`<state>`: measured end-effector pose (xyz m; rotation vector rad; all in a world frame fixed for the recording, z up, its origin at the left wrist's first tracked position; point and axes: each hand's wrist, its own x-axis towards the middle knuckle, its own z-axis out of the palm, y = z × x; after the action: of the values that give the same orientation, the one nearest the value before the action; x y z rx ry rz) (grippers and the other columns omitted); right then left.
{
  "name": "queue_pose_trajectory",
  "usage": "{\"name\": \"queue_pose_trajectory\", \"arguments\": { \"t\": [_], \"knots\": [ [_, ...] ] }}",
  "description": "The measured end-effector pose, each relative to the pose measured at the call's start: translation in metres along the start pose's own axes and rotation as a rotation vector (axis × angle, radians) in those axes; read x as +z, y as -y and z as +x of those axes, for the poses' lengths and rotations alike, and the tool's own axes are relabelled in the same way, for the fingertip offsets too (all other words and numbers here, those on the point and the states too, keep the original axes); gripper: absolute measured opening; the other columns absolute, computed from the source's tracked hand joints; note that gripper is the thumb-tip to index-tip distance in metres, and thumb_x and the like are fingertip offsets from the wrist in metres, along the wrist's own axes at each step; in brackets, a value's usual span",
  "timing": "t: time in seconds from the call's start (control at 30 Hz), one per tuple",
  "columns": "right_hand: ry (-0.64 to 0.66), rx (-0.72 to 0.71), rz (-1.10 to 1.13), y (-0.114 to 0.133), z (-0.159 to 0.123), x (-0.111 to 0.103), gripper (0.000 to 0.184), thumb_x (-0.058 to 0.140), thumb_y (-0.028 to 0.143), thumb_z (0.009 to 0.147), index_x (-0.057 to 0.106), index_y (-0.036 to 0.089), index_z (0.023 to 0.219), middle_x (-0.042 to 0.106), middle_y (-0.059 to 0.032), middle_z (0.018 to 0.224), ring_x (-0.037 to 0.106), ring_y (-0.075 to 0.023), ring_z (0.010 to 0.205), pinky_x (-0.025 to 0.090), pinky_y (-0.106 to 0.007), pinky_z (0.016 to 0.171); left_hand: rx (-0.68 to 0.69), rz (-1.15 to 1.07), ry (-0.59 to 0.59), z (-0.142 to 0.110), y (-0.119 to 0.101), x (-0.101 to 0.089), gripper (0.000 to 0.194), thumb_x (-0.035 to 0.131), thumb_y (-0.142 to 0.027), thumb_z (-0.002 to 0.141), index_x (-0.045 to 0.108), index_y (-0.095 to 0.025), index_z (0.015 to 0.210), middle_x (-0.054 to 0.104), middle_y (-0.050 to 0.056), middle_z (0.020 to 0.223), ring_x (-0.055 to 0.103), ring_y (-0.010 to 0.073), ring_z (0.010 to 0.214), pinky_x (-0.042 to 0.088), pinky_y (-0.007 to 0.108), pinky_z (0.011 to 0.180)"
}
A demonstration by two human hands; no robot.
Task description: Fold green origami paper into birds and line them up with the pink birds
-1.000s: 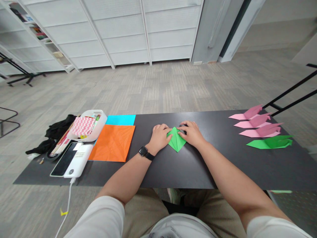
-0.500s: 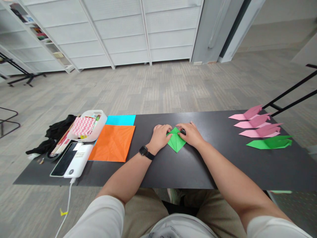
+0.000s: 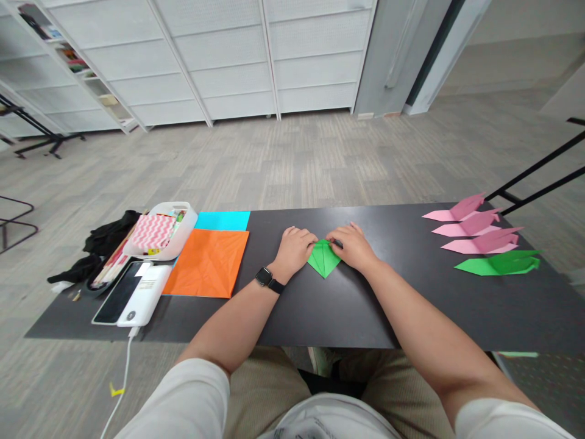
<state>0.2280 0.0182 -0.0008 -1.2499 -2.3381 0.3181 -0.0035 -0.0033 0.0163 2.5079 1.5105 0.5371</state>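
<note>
A small folded piece of green origami paper (image 3: 324, 261) lies on the dark table with its point toward me and a crease down its middle. Its top corner is now turned down, leaving a flat upper edge. My left hand (image 3: 297, 247) pinches the paper's left side, thumb and fingers together. On the opposite side my right hand (image 3: 351, 245) has its fingers closed at the upper right edge, with a small dark object (image 3: 337, 243) showing by the fingertips; its kind is unclear. A dark watch (image 3: 264, 277) sits on my left wrist.
To the left lie orange paper (image 3: 208, 265), cyan paper (image 3: 223, 221), a white bin (image 3: 185, 235), a phone (image 3: 119, 294), a white power bank (image 3: 145, 296) with a cable, and black cloth (image 3: 109, 235). Several folded birds, pink (image 3: 487, 242) and green (image 3: 498, 264), stand at the right.
The green paper's top corner has gone from pointing up to folded down, making the shape shorter with a flat top. Both hands stay at its sides, nearly in place.
</note>
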Motion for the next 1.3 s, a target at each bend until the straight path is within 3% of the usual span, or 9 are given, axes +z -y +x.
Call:
{"name": "queue_pose_trajectory", "arguments": {
  "t": [0.37,0.67,0.97,1.3],
  "knots": [
    [0.117,-0.039,-0.031,-0.001,-0.006,-0.011,0.035,0.061,0.011,0.089,0.081,0.034,0.104,0.074,-0.0027,0.104,0.065,-0.0256,0.110,0.023,-0.064,0.126,0.071,0.095,0.102,-0.007,-0.001,-0.013,0.026,0.060,-0.020,0.101,0.083,-0.031,0.107,0.075,0.004,0.103,0.064,0.0234,0.102,0.034,0.051,0.121],
    [0.150,-0.035,-0.059,0.002,-0.006,-0.010,0.048,0.060,0.012,0.090,0.082,0.044,0.119,0.071,-0.0028,0.106,0.063,-0.0248,0.108,0.025,-0.066,0.124,0.085,0.164,0.123,-0.011,-0.009,-0.008,0.040,0.053,-0.017,0.104,0.077,-0.036,0.129,0.067,0.005,0.107,0.061,0.0240,0.105,0.032,0.056,0.124],
    [0.045,0.100,-0.076,-0.007,-0.007,-0.011,0.042,0.061,0.011,0.090,0.087,0.042,0.100,0.072,-0.0038,0.101,0.061,-0.0242,0.100,0.040,-0.053,0.109,0.003,0.122,0.109,-0.012,-0.012,-0.010,0.033,0.059,-0.018,0.102,0.081,-0.034,0.121,0.068,0.006,0.107,0.060,0.0255,0.108,0.029,0.060,0.128],
    [0.018,0.158,-0.066,-0.021,-0.008,-0.017,0.034,0.063,0.011,0.086,0.087,0.035,0.084,0.076,-0.0039,0.102,0.064,-0.0256,0.099,0.042,-0.052,0.106,-0.103,0.092,0.049,-0.015,-0.007,-0.019,0.015,0.070,-0.036,0.099,0.083,-0.028,0.098,0.073,0.006,0.110,0.061,0.0283,0.109,0.027,0.064,0.126]
  ]
}}
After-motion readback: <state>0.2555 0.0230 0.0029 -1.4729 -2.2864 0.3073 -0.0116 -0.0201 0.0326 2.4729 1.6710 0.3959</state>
